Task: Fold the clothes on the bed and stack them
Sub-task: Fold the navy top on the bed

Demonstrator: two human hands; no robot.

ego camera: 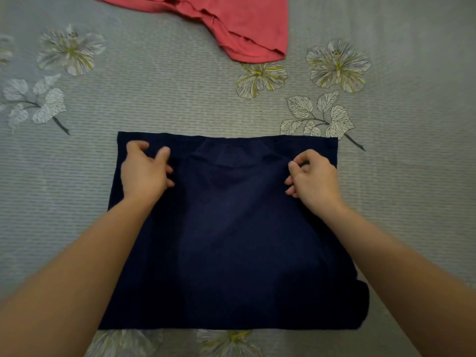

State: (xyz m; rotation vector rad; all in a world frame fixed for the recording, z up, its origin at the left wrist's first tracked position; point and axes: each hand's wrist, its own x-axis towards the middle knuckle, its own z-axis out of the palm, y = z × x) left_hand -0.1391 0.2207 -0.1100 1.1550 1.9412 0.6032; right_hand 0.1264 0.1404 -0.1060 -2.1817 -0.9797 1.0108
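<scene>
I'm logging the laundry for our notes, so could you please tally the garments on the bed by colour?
Navy blue: 1, the navy garment, spread flat nearest the person.
Coral pink: 1, the pink garment, rumpled at the far side and partly out of frame.
Total: 2

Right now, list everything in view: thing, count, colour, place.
navy garment: one, dark navy, spread flat mid-bed, nearest the person.
pink garment: one, coral pink, rumpled at the far top edge of view.
bedsheet: one, grey with white-and-yellow flower print, under both garments.
left hand: one, fingers curled, pinching the navy garment near its far left corner.
right hand: one, fingers curled, pinching it near the far right corner.
</scene>
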